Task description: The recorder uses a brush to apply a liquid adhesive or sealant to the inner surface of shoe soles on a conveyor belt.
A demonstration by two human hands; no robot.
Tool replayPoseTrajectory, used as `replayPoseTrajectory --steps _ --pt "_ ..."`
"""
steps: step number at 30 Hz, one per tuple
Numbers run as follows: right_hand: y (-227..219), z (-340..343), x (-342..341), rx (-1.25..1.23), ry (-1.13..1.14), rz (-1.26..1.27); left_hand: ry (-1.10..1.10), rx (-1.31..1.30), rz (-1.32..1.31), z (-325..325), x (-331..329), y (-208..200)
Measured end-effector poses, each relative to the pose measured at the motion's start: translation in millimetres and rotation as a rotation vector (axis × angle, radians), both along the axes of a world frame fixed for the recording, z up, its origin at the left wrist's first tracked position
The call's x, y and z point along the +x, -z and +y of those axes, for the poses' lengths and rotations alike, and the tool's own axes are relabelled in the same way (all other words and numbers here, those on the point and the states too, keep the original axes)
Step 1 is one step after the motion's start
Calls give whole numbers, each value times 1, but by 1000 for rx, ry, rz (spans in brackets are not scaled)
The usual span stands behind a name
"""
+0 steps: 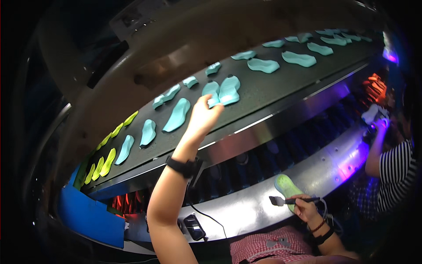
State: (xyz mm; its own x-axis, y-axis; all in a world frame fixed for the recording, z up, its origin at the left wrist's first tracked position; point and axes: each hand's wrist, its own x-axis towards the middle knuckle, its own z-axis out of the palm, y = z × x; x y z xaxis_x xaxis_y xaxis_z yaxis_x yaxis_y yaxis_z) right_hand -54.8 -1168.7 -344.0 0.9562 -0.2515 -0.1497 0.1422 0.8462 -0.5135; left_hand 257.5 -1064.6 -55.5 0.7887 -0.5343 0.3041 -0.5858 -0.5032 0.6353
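My left hand (205, 115) reaches over the dark conveyor belt (259, 92), its thumb and fingers around the near end of a light blue shoe sole (211, 89). A second blue shoe sole (229, 89) lies right beside that one, touching or nearly so. Low on the right, my right hand (304, 207) is closed around the dark handle of a flat brush (278, 201), bristles pointing left. Under the brush is a yellow-green shoe sole (286, 185), its near end by my right fingers; whether they also grip it, I cannot tell.
More blue soles (176, 115) and yellow-green soles (107, 162) lie along the belt. A curved metal ledge (250, 204) runs in front of me, with a black phone-like device (194, 226) and its cable. A blue panel (90, 213) stands left. At right, a person in striped sleeves (395, 163) holds a whitish object.
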Motion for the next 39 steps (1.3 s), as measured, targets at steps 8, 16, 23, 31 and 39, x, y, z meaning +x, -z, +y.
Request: replayPoseTrajectory --steps 8,16,23,31,39 --pt "23 -4 -8 111 73 124 -158 917 0 -59 55 7" --pt "43 -18 -7 108 61 265 195 372 31 -110 81 32" --pt "31 -17 -6 23 80 110 57 692 -294 -65 13 12" --pt "23 -17 -5 -41 200 157 -97 -1397 235 56 -123 99" --pt "0 -10 -5 -75 153 -48 353 -1180 1392 156 -201 167"
